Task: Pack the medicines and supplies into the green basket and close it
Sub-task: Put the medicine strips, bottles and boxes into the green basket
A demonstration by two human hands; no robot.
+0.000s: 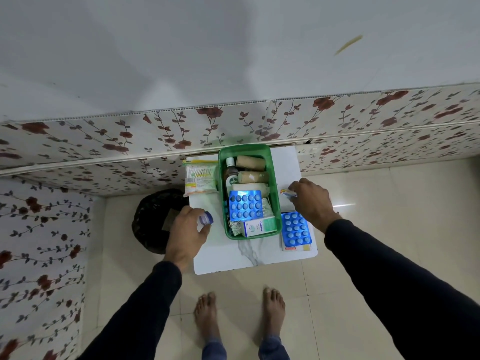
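Head view: right hand [310,201]'s item mostly hidden.

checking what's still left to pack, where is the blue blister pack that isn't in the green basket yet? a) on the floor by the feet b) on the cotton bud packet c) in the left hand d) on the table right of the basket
d: the loose blue blister pack lies on a box on the table, just right of the green basket.

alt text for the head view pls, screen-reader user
Seen from above, an open green basket of medicines sits on a small white table. The left hand holds a small blue-capped container; the right hand grips a small packet.
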